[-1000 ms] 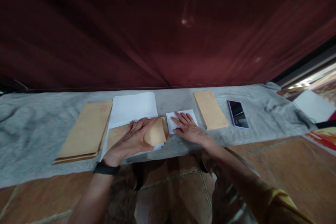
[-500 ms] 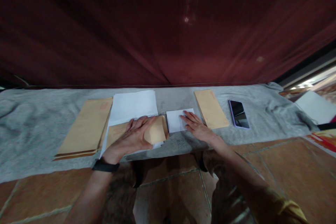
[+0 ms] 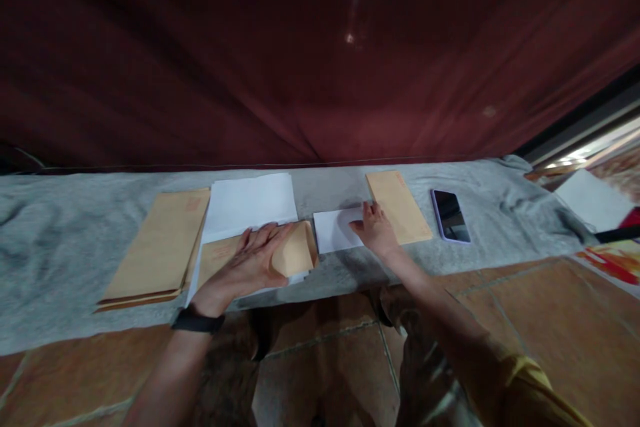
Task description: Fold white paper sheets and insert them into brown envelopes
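Note:
My left hand [image 3: 257, 255] lies flat with fingers spread on a brown paper envelope [image 3: 215, 257]. The envelope's open flap points right, and it rests over a stack of white paper [image 3: 250, 203]. Just to the right is a folded white sheet of paper [image 3: 333, 230] on the grey cloth. At that sheet's right edge is my right hand [image 3: 377, 230], its thumb over the paper and its fingers curled at the edge. The fingers partly hide the contact. Beside this hand lies another brown envelope [image 3: 403, 207].
Several large brown envelopes [image 3: 155, 243] are stacked at the left. A phone in a purple case [image 3: 451, 217] lies to the right. The grey cloth [image 3: 515, 213] covers a narrow surface before a dark red curtain [image 3: 320, 80]. Tiled floor [image 3: 325, 360] shows below.
My right hand has gone from lying flat on the folded paper to curling its fingers at the right edge. My left hand stays on the envelope. The view has shifted slightly.

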Tool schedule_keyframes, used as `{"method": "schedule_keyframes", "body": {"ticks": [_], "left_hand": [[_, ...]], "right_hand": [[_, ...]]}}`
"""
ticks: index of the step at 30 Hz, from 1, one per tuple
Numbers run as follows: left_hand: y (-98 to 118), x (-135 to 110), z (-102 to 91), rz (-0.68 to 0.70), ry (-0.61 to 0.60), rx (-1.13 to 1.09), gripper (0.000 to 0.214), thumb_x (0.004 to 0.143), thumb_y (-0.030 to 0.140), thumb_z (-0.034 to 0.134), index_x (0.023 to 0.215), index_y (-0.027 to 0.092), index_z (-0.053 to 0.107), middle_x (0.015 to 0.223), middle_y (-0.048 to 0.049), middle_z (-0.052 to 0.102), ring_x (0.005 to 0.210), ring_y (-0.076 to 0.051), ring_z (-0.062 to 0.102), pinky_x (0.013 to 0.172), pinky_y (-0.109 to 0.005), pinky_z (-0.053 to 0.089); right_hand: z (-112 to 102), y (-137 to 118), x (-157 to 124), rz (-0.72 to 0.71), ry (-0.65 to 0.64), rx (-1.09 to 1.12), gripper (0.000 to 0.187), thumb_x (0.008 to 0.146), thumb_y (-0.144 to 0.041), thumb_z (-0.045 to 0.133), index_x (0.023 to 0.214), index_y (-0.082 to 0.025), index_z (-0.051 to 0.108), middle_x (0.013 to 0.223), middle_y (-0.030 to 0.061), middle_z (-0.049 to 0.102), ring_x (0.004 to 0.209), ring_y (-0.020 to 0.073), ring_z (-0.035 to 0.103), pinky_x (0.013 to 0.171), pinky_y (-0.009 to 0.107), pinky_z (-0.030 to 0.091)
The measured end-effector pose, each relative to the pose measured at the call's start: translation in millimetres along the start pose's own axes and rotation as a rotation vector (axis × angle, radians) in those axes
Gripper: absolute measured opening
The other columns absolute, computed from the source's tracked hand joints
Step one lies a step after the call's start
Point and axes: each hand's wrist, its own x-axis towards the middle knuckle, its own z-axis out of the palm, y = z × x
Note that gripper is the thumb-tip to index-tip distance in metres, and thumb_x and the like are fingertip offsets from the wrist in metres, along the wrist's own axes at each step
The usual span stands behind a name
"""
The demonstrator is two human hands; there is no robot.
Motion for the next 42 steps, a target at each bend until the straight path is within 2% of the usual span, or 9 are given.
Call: {"method": "schedule_keyframes", "body": {"ticks": [3,7,15,18,21,25,29,34,42], "left_hand": [[-1.1,-0.3,1.3,0.006,0.001,-0.017,0.110,0.071,0.041,0.072,0.161,0.037,0.008,0.161,-0.0089,0.031,0.150,-0.032,0.026,0.123,-0.058,0.012],[0.2,-0.2,1.9,-0.002,0.003,-0.012,0.111,0.069,0.041,0.072,0.160,0.036,0.011,0.161,-0.0093,0.032,0.151,-0.033,0.024,0.124,-0.058,0.010],[6.7,-1.9,-4.3,0.006,0.019,-0.061,0.109,0.070,0.038,0.072,0.160,0.039,0.010,0.157,-0.0070,0.037,0.149,-0.032,0.028,0.123,-0.059,0.008],[4.7,-2.1,-3.1,-0.001,0.021,-0.067,0.112,0.068,0.041,0.074,0.160,0.040,0.010,0.158,-0.0072,0.035,0.149,-0.033,0.028,0.123,-0.059,0.009],[3.1,-2.2,-2.3,0.007,0.032,-0.060,0.114,0.067,0.043,0.075,0.160,0.040,0.009,0.159,-0.0074,0.035,0.149,-0.034,0.028,0.124,-0.058,0.010],[2.4,-2.3,-2.1,0.003,0.043,-0.048,0.116,0.068,0.045,0.076,0.160,0.037,0.006,0.159,-0.0095,0.034,0.149,-0.034,0.028,0.124,-0.059,0.011],[2.5,-1.3,-1.7,-0.013,0.048,-0.051,0.119,0.069,0.044,0.075,0.161,0.033,0.000,0.161,-0.0118,0.032,0.150,-0.034,0.027,0.124,-0.058,0.011],[2.7,0.7,-1.7,-0.024,0.051,-0.081,0.122,0.069,0.046,0.076,0.161,0.030,-0.003,0.162,-0.0131,0.031,0.151,-0.035,0.025,0.124,-0.058,0.010],[2.9,1.9,-0.8,-0.025,0.067,-0.069,0.120,0.071,0.044,0.075,0.161,0.030,-0.003,0.162,-0.0133,0.032,0.151,-0.035,0.026,0.124,-0.059,0.009]], "right_hand": [[-5.8,-7.0,-3.9,0.070,-0.014,-0.040,0.062,0.095,-0.040,0.061,0.141,-0.002,0.045,0.127,0.0305,0.059,0.117,0.0381,0.061,0.098,0.045,0.048],[-8.6,-6.0,-3.4,0.127,-0.046,-0.034,0.054,0.092,-0.045,0.066,0.128,-0.007,0.054,0.120,0.0272,0.064,0.112,0.0360,0.066,0.093,0.042,0.050],[-1.6,13.5,1.7,0.085,-0.031,0.103,0.029,0.087,-0.037,0.066,0.108,-0.016,0.065,0.108,0.0154,0.071,0.101,0.0289,0.069,0.085,0.036,0.052],[-2.7,22.7,5.3,0.061,-0.058,0.309,0.019,0.083,-0.030,0.068,0.098,-0.019,0.068,0.100,0.0096,0.074,0.095,0.0261,0.069,0.083,0.035,0.052],[-5.3,30.2,8.2,0.055,-0.079,0.619,0.021,0.076,-0.026,0.069,0.097,-0.021,0.069,0.094,0.0058,0.076,0.092,0.0253,0.069,0.080,0.035,0.053],[-10.2,35.7,6.5,0.030,-0.166,1.078,0.026,0.070,-0.032,0.071,0.093,-0.020,0.068,0.086,0.0029,0.075,0.081,0.0223,0.068,0.073,0.034,0.054],[-16.1,36.2,2.4,0.101,-0.182,1.311,0.032,0.064,-0.038,0.080,0.086,-0.021,0.066,0.073,-0.0008,0.070,0.061,0.0159,0.061,0.058,0.027,0.048],[-19.1,30.6,-1.0,0.148,-0.206,1.399,0.039,0.059,-0.039,0.085,0.086,-0.019,0.065,0.069,-0.0023,0.068,0.055,0.0132,0.057,0.052,0.024,0.043],[-15.4,19.9,-8.2,0.176,-0.349,1.307,0.038,0.060,-0.037,0.080,0.089,-0.017,0.067,0.064,0.0000,0.067,0.054,0.0151,0.059,0.051,0.024,0.042]]}}
